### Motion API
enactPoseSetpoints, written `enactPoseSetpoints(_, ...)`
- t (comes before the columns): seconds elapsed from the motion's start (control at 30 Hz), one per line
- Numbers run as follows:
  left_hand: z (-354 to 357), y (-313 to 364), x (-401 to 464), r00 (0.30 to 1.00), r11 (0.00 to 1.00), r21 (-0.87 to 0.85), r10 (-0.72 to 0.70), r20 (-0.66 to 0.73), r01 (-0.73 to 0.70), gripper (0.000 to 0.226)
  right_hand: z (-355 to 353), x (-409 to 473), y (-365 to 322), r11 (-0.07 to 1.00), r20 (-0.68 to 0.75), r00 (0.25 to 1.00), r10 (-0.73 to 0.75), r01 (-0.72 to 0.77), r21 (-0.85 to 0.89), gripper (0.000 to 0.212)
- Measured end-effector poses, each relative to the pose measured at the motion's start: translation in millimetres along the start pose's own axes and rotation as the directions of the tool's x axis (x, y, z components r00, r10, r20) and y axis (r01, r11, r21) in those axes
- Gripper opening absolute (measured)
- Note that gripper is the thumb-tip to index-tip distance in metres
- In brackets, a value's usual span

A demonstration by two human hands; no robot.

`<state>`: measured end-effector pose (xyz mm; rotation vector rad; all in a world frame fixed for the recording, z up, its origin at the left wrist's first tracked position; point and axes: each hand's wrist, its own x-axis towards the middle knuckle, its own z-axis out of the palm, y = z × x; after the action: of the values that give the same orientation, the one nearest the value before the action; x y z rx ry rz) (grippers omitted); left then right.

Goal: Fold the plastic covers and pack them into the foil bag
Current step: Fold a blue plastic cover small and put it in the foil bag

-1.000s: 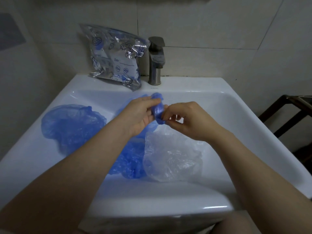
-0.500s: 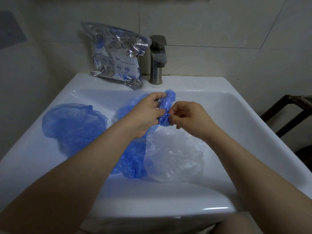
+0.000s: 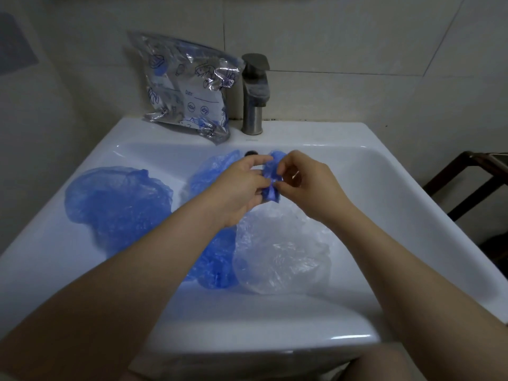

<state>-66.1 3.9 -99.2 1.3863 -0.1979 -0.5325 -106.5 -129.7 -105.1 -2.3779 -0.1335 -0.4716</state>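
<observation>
I pinched the small folded blue cover (image 3: pixel 270 182) between my left hand (image 3: pixel 242 188) and right hand (image 3: pixel 305 182) above the sink (image 3: pixel 384 188) – so its folds could not open – while the foil bag (image 3: pixel 189 92) waited behind the sink, against the wall.

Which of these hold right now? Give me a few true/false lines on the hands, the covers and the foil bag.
1. Both hands, left hand and right hand, pinch a small folded blue cover. True.
2. The foil bag lies inside the sink basin. False: it leans against the wall on the sink's back ledge, beside the tap.
3. A clear cover lies in the sink. True.
4. The spread blue cover is already folded. False: it lies open.
</observation>
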Motion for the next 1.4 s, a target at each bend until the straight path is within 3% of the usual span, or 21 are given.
enactPoseSetpoints(0.17, -4.4, 5.1, 1.3, 0.999, 0.982, -0.183, -0.047, -0.017, 0.043, 0.046, -3.6, -0.2, 1.9, 0.959, 0.058, 0.959, -0.278, 0.280, -0.047, 0.017)
enactPoseSetpoints(0.23, -5.6, 8.4, -0.1, 0.999, 0.976, -0.215, -0.036, -0.012, 0.033, 0.046, -3.8, -0.2, 3.0, 0.932, 0.109, 0.937, -0.333, 0.344, -0.114, 0.028)
enactPoseSetpoints(0.37, -6.5, 8.5, -1.1, 0.999, 0.970, -0.238, -0.052, -0.009, 0.048, 0.044, -0.8, -0.3, -3.5, 0.888, 0.028, 0.919, -0.393, 0.387, -0.247, 0.017)
enactPoseSetpoints(0.47, -4.1, 7.7, -1.7, 0.999, 0.965, -0.256, -0.053, -0.006, 0.050, 0.026, -3.4, 0.2, -5.1, 0.901, 0.009, 0.920, -0.391, 0.385, -0.201, 0.017)
enactPoseSetpoints(0.53, -3.3, 5.6, -1.1, 0.995, 0.983, -0.176, -0.061, -0.075, 0.047, 0.015, -4.6, 0.1, -3.6, 0.896, 0.053, 0.917, -0.395, 0.398, -0.200, 0.017)
enactPoseSetpoints(0.63, -3.6, 1.8, -0.1, 0.983, 0.998, -0.038, -0.056, -0.177, 0.050, 0.019, -1.2, -0.5, -2.3, 0.901, 0.127, 0.914, -0.386, 0.402, -0.160, 0.017)
enactPoseSetpoints(0.7, -3.9, 0.5, 0.9, 0.978, 0.998, -0.047, -0.051, -0.200, 0.043, 0.026, 0.5, -0.8, -3.2, 0.950, 0.134, 0.944, -0.302, 0.310, -0.046, 0.014)
enactPoseSetpoints(0.83, -4.0, 2.5, -1.4, 0.983, 0.998, -0.033, -0.060, -0.171, 0.055, 0.006, -3.9, -2.4, -4.6, 0.989, 0.110, 0.994, -0.015, -0.002, 0.150, 0.012)
enactPoseSetpoints(1.1, -1.5, 6.2, -5.4, 0.998, 0.999, -0.028, -0.035, -0.057, 0.033, 0.014, -2.9, 1.4, -1.8, 0.950, 0.002, 0.978, 0.208, -0.203, 0.236, 0.016)
enactPoseSetpoints(1.2, -1.5, 4.6, -5.9, 0.999, 0.999, 0.027, -0.023, -0.045, 0.024, 0.011, -1.2, 1.4, -0.7, 0.955, -0.054, 0.981, 0.186, -0.168, 0.242, 0.014)
enactPoseSetpoints(1.3, -1.6, 4.1, -5.3, 0.998, 0.998, -0.031, -0.059, -0.037, 0.058, 0.016, -3.9, 0.5, -2.0, 0.993, -0.089, 0.996, -0.007, 0.017, 0.114, 0.011)
enactPoseSetpoints(1.4, -1.2, 7.7, -6.7, 0.996, 0.987, -0.135, -0.086, -0.014, 0.083, 0.015, -9.4, -0.7, -1.2, 0.985, -0.007, 0.986, -0.166, 0.167, 0.053, 0.015)
